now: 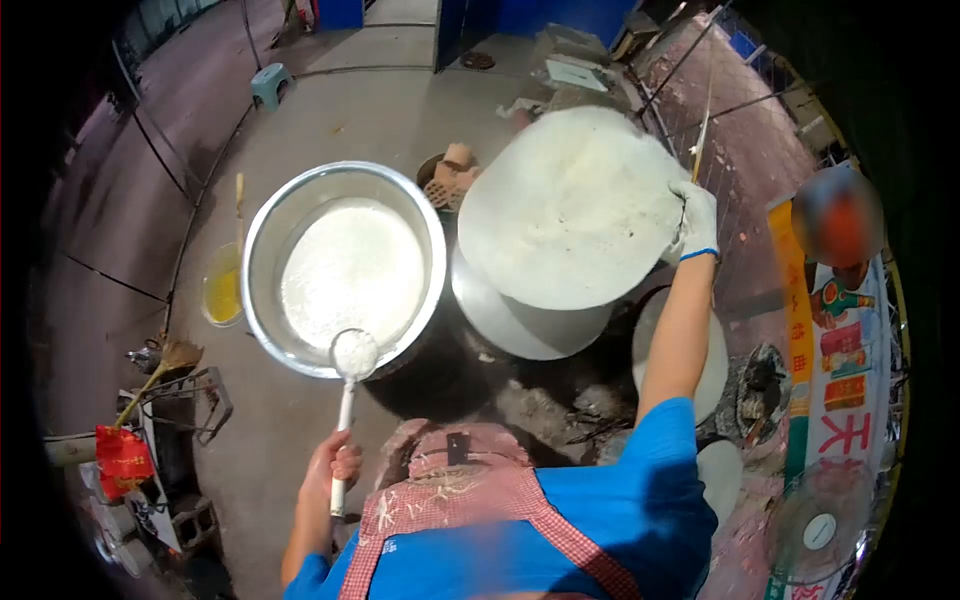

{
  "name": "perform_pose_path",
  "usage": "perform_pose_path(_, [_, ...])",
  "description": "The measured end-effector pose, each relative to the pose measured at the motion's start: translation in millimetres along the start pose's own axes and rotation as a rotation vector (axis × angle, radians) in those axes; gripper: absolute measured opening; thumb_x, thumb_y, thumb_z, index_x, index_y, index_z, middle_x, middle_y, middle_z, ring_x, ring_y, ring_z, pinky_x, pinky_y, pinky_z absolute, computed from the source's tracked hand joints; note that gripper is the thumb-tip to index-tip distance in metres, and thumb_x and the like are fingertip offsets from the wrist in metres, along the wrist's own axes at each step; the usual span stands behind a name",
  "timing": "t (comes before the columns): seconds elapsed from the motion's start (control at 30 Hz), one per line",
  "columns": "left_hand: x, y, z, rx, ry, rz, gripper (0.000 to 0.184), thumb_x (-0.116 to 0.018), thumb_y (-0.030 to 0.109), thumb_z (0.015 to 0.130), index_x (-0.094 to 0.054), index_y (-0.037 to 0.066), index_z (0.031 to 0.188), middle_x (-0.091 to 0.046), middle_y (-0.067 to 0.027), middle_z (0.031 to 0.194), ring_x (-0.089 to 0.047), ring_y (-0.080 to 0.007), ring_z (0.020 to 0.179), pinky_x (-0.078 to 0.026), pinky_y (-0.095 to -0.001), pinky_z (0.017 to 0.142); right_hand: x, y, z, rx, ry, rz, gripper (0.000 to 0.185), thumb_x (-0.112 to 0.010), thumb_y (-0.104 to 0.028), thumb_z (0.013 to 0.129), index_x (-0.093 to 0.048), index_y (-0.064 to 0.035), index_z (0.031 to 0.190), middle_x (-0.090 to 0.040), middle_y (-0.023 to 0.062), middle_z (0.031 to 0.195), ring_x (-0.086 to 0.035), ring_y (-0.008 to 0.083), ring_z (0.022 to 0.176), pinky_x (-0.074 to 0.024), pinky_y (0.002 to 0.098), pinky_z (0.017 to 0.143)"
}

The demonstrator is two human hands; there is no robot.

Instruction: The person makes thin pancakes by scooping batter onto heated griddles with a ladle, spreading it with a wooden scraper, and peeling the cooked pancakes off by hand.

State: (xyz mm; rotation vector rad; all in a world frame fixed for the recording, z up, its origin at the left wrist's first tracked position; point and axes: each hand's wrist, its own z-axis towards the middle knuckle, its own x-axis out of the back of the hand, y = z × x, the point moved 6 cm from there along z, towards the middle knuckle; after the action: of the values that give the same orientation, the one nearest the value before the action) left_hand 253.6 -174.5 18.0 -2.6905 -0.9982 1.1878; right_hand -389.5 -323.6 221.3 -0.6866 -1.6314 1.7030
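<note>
From here I see left hand (338,465) clutching ladle (347,404), scoop over metal pot (268,250) rim; fingers of gloved right hand (693,222) gripping white disc (570,210) edge.

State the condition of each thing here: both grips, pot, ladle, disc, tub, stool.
Left grip: bare, closed around the ladle
Right grip: gloved, closed on the disc's edge
Pot: open, part-filled, white contents
Ladle: held, white contents in its bowl
Disc: held by its edge
Tub: yellow contents
Stool: upright
</note>
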Motion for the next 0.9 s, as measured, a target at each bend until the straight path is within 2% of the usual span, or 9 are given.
perform_pose_path(0.03, [6.0,-5.7,12.0,-0.005,-0.007,-0.069,0.014,-0.047,0.024,0.090,-0.050,0.013,0.082,-0.029,0.0024,0.050,-0.027,-0.0056,0.035,-0.025,-0.0182,0.027,23.0,7.0,29.4,-0.023,-0.010,-0.044,0.018,-0.064,-0.008,0.067,-0.063,0.0045,0.080,-0.063,0.0098,0.078,-0.060,0.0196,0.065,-0.0480,0.0287,0.061])
perform_pose_path(0.17, [-20.3,-41.9,48.4,-0.005,-0.042,-0.162,0.040,-0.047,0.030,0.089,-0.033,0.012,0.056,-0.032,0.0016,0.048,-0.031,-0.0053,0.036,-0.024,-0.0205,0.028,105.3,-50.0,143.0,0.282,0.029,-0.810,0.025,-0.063,-0.017,0.061,-0.063,0.0038,0.075,-0.062,0.0149,0.067,-0.060,0.0238,0.066,-0.0440,0.0337,0.060])
perform_pose_path(0.37, [-67.8,-80.1,85.4,0.033,-0.073,-0.173,0.037,-0.046,0.033,0.089,-0.041,0.010,0.061,-0.031,0.0018,0.044,-0.029,-0.0059,0.034,-0.029,-0.0194,0.032,71.0,-177.4,134.9,0.725,0.026,-1.324,0.033,-0.051,-0.029,0.067,-0.063,-0.0045,0.085,-0.063,0.0206,0.082,-0.062,0.0354,0.079,-0.0476,0.0426,0.067])
perform_pose_path(0.43, [-72.7,-82.9,92.4,0.174,-0.129,-0.174,0.036,-0.045,0.033,0.090,-0.044,0.010,0.062,-0.031,0.0016,0.045,-0.030,-0.0059,0.034,-0.029,-0.0192,0.032,49.8,-141.3,138.8,0.689,0.008,-1.566,0.030,-0.048,-0.026,0.070,-0.064,-0.0072,0.089,-0.064,0.0179,0.085,-0.063,0.0323,0.079,-0.0489,0.0438,0.071])
perform_pose_path(0.53, [-69.7,-77.3,96.9,0.077,-0.077,-0.153,0.039,-0.046,0.034,0.088,-0.037,0.012,0.058,-0.032,0.0024,0.043,-0.031,-0.0058,0.034,-0.030,-0.0194,0.033,44.3,-14.3,149.5,0.854,-0.112,-1.641,0.020,-0.047,-0.022,0.078,-0.061,-0.0097,0.083,-0.064,0.0170,0.081,-0.063,0.0318,0.068,-0.0494,0.0448,0.062])
perform_pose_path(0.67, [-84.9,-92.5,91.7,-0.003,-0.066,-0.197,0.040,-0.047,0.033,0.088,-0.033,0.013,0.055,-0.033,0.0024,0.043,-0.032,-0.0058,0.035,-0.031,-0.0197,0.033,64.4,156.0,127.7,0.611,-0.250,-1.722,0.024,-0.046,-0.027,0.082,-0.060,-0.0118,0.093,-0.063,0.0095,0.088,-0.062,0.0264,0.083,-0.0481,0.0438,0.067])
perform_pose_path(0.73, [-85.6,-94.0,86.9,-0.013,-0.053,-0.202,0.014,-0.046,0.028,0.089,-0.052,0.017,0.083,-0.033,0.0014,0.048,-0.032,-0.0067,0.037,-0.030,-0.0204,0.033,65.2,201.3,132.9,0.486,-0.306,-1.696,0.028,-0.049,-0.035,0.082,-0.061,-0.0116,0.093,-0.063,0.0089,0.088,-0.062,0.0263,0.085,-0.0479,0.0432,0.068])
perform_pose_path(0.77, [-86.2,-94.8,84.4,-0.018,-0.046,-0.205,0.018,-0.046,0.026,0.090,-0.061,0.018,0.097,-0.033,0.0009,0.051,-0.031,-0.0071,0.038,-0.030,-0.0207,0.033,67.2,221.2,137.0,0.440,-0.320,-1.687,0.030,-0.050,-0.037,0.082,-0.061,-0.0116,0.093,-0.063,0.0086,0.090,-0.062,0.0265,0.085,-0.0477,0.0433,0.069])
perform_pose_path(0.9, [-101.7,-100.0,84.2,-0.142,0.118,-0.168,0.028,-0.050,0.029,0.087,-0.048,0.008,0.069,-0.033,0.0022,0.047,-0.030,-0.0055,0.035,-0.028,-0.0196,0.031,69.7,217.2,134.0,0.322,-0.287,-1.669,0.043,-0.052,-0.048,0.081,-0.059,-0.0101,0.100,-0.062,0.0109,0.094,-0.062,0.0259,0.087,-0.0479,0.0422,0.071])
